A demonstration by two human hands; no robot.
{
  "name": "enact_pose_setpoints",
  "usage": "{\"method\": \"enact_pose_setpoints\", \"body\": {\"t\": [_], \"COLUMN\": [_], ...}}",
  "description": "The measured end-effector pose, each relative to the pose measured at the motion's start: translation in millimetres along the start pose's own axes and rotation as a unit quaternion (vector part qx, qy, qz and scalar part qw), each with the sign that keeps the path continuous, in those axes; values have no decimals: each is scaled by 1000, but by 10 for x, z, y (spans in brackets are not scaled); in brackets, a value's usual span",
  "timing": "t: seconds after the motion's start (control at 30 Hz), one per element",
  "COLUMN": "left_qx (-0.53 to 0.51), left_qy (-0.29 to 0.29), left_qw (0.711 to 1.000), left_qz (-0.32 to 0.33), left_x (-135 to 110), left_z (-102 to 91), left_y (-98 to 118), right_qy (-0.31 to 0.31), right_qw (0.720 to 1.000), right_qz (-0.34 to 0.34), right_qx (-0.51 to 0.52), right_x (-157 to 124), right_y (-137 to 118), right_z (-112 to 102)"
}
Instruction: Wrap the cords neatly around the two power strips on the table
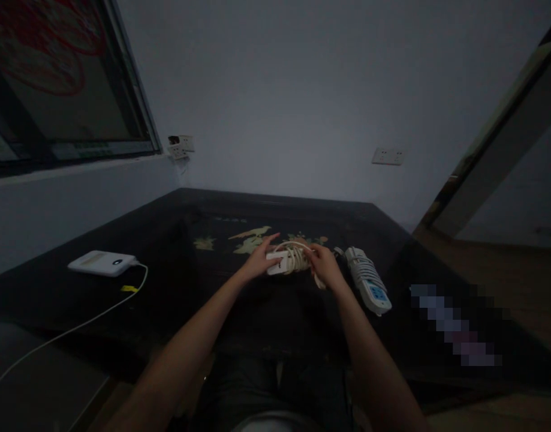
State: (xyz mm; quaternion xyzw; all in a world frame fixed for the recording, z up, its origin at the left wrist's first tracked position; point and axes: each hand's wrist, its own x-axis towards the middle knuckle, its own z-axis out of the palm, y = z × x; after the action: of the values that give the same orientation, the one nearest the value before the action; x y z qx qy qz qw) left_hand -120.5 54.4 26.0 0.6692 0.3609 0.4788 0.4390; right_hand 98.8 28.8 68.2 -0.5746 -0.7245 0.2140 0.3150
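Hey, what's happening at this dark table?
A person sits at a dark table with both hands on a white power strip. The left hand holds the strip's body, and the right hand grips the pale cord looped around it. A second power strip, its cord wound up, lies just right of the hands. Off to the left sits a white power bank with a cable.

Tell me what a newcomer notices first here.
At centre, the left hand rests on a white power strip while the right hand grips the pale cord wound around it. A second strip with blue sockets lies just right; a white box with a cable sits far left.
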Motion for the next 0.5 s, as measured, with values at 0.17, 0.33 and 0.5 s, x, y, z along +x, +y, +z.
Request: {"method": "enact_pose_setpoints", "body": {"t": [0.17,0.33,0.5], "left_qx": [40,107,149], "left_qy": [-33,24,40], "left_qw": [998,994,988], "left_qz": [22,25,0], "left_x": [-25,2,2], "left_z": [-44,-126,-167], "left_y": [117,74,24], "right_qy": [47,53,77], "right_qw": [993,986,981], "right_qz": [44,67,74], "right_qx": [-96,-146,-164], "right_x": [-8,14,31], "right_y": [113,142,146], "right_z": [-154,-75,7]}}
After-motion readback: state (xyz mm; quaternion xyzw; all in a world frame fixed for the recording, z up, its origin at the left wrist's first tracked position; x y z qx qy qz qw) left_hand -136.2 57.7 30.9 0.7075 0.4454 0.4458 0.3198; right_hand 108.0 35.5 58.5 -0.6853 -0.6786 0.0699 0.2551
